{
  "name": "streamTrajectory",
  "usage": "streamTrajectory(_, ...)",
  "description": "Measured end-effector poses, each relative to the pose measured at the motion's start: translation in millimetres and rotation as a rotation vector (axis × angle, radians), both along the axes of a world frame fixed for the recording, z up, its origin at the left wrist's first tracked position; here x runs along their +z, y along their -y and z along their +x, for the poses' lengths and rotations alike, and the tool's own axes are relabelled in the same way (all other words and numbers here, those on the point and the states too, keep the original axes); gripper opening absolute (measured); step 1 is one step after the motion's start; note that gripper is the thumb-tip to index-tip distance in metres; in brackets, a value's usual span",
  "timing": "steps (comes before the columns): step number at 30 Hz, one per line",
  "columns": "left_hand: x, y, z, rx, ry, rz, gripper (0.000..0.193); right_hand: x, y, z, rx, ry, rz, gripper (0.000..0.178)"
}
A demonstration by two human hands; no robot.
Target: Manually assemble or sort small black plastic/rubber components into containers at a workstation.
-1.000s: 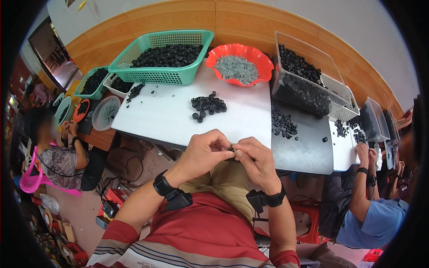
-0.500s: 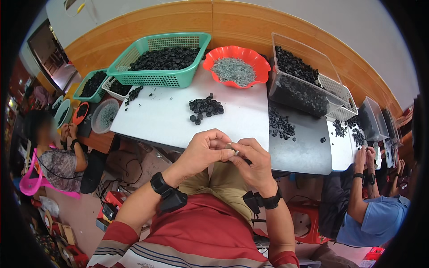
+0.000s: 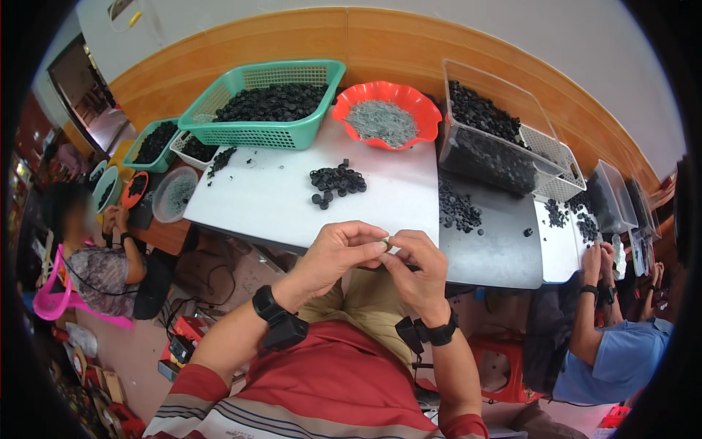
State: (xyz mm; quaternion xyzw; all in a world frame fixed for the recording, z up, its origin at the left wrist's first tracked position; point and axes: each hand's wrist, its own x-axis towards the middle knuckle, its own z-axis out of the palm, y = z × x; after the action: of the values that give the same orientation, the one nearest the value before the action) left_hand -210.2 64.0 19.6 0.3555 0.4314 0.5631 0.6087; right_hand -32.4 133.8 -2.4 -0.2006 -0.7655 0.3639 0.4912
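My left hand (image 3: 338, 252) and my right hand (image 3: 417, 263) meet over my lap, just off the table's near edge. Both are closed, thumbs and fingers pinched around one small part that the fingertips mostly cover; its kind is too small to make out. Beyond them a pile of small black round parts (image 3: 336, 179) lies on the white tabletop (image 3: 256, 201). Behind that pile stands a red wavy-rimmed bowl (image 3: 428, 110) filled with thin silvery metal pieces (image 3: 382, 122).
A green basket (image 3: 256, 135) of black parts stands at the back left, a clear bin (image 3: 486, 157) of them at the back right. Loose black parts (image 3: 457, 206) lie on the dark tabletop. One person (image 3: 106, 267) works at left, another (image 3: 607, 351) at right.
Both hands stay together at the small part, with the fingers shifted slightly around it. The view has tilted a little, so the table sits slightly lower in the picture.
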Motion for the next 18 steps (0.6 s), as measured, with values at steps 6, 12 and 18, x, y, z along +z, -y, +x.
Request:
streamTrajectory(6, -1.2, 2.2, 9.6, 0.062, 0.136, -0.023, 0.025, -2.9, 1.3, -2.2, -0.067, -0.041, 0.147, 0.027)
streamTrajectory(12, -2.6, 5.8, 17.5, 0.145, 0.226, -0.037, 0.02, -7.3, 7.1, -8.9, -0.14, -0.061, 0.2, 0.027)
streamTrajectory(18, -4.2, 9.2, 20.6, 0.178, 0.268, -0.053, 0.018, -8.4, 5.7, -11.1, -0.141, -0.055, 0.23, 0.028)
